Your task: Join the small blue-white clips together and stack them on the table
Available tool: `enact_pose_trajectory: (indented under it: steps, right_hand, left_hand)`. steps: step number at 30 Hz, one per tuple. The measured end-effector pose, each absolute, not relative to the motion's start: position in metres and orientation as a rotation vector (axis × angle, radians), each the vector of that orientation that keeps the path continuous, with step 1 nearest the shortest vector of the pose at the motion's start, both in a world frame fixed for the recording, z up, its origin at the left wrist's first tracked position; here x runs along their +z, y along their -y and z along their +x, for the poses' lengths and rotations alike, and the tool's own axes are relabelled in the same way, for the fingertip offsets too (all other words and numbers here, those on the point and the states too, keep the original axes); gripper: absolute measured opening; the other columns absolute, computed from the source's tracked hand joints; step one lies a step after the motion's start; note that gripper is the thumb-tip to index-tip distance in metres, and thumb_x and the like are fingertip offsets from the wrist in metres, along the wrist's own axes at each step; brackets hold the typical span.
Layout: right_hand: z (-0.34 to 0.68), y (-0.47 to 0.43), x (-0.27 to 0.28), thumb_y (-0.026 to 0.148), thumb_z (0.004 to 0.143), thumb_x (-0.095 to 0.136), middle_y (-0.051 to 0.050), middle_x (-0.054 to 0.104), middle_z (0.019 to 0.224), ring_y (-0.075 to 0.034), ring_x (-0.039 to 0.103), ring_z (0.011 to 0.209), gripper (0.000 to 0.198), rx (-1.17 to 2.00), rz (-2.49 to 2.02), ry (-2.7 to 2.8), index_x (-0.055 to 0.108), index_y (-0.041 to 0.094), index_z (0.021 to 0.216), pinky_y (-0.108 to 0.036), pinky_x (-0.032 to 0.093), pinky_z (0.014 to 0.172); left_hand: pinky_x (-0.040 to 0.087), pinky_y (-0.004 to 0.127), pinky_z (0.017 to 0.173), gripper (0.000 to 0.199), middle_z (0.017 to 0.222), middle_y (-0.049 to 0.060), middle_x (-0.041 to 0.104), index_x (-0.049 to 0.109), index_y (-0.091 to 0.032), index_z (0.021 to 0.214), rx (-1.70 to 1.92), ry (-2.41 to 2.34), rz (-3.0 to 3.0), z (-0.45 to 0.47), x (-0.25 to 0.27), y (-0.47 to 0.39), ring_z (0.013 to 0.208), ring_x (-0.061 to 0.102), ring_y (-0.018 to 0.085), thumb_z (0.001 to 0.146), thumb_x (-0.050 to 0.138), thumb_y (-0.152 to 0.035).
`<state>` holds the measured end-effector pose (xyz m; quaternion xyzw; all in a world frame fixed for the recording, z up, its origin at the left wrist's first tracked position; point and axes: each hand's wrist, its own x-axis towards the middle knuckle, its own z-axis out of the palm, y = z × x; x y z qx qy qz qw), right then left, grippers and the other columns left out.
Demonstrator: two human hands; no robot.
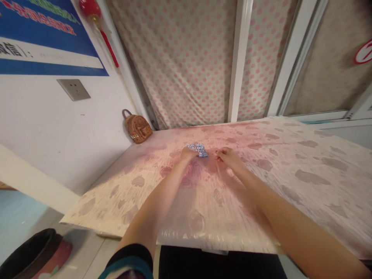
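A small blue-and-white patterned cluster (200, 149) lies on the table in the middle of the view. It looks made of short striped pieces in rows, too small to name for sure. At its left edge is my left hand (188, 154), with the fingers closed on that edge. My right hand (228, 156) is a short way to the right, apart from the cluster. Its fingertips are pinched together low over the tablecloth, and whatever may be between them is too small to make out.
The table (255, 201) has a glossy pink-beige leaf-patterned cover. A small brown backpack-shaped bag (138, 128) leans at the back left by the wall. Dotted curtains (186, 66) hang behind the table. A dark-rimmed bin (37, 252) stands on the floor at lower left.
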<state>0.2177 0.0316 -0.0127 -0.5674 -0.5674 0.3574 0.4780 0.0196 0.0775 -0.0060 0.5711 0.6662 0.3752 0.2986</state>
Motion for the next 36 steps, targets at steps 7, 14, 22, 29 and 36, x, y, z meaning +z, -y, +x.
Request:
enact_pose_trajectory:
  steps: [7,14,22,29,36]
  right_hand:
    - [0.219,-0.033,-0.015,0.025,0.082,0.057,-0.004,0.069,0.063,-0.014,0.063,0.056,0.013,0.863,-1.407,1.386,0.061,0.019,0.071,-0.024,0.049,0.058]
    - [0.221,-0.033,-0.012,0.034,0.084,0.055,-0.005,0.066,0.059,-0.015,0.06,0.053,0.023,0.82,-1.41,1.331,0.057,0.02,0.066,-0.024,0.046,0.053]
    - [0.23,-0.028,-0.023,0.044,0.085,0.045,0.001,0.043,0.045,-0.014,0.042,0.044,0.041,0.44,-1.596,1.422,0.045,0.022,0.051,-0.027,0.024,0.046]
    - [0.23,-0.026,-0.022,0.044,0.082,0.047,0.001,0.039,0.044,-0.014,0.04,0.045,0.042,0.422,-1.611,1.466,0.038,0.023,0.047,-0.029,0.021,0.047]
    - [0.233,-0.016,-0.023,0.048,0.084,0.042,0.002,0.037,0.048,-0.015,0.043,0.051,0.041,0.404,-1.572,1.525,0.036,0.023,0.053,-0.029,0.023,0.05]
  left_hand:
    - [0.043,0.023,0.055,0.014,0.061,0.004,0.066,0.066,-0.015,0.061,0.984,-1.826,1.566,0.019,-0.006,-0.074,0.072,0.067,0.023,0.057,0.079,-0.017]
    - [0.047,0.028,0.069,0.008,0.078,0.009,0.072,0.07,-0.017,0.073,0.947,-1.983,1.607,-0.013,0.005,-0.056,0.082,0.068,0.026,0.068,0.073,-0.023]
    - [0.048,0.03,0.08,0.021,0.099,0.011,0.073,0.073,-0.017,0.097,1.011,-2.252,1.645,-0.075,0.005,-0.026,0.095,0.068,0.024,0.086,0.055,-0.02]
    - [0.048,0.028,0.084,0.019,0.1,0.01,0.074,0.073,-0.018,0.094,1.054,-2.15,1.698,-0.077,-0.005,-0.03,0.098,0.067,0.022,0.088,0.055,-0.019]
    - [0.048,0.029,0.087,0.018,0.101,0.01,0.073,0.072,-0.017,0.092,1.072,-2.113,1.675,-0.078,-0.003,-0.032,0.099,0.067,0.022,0.087,0.055,-0.017]
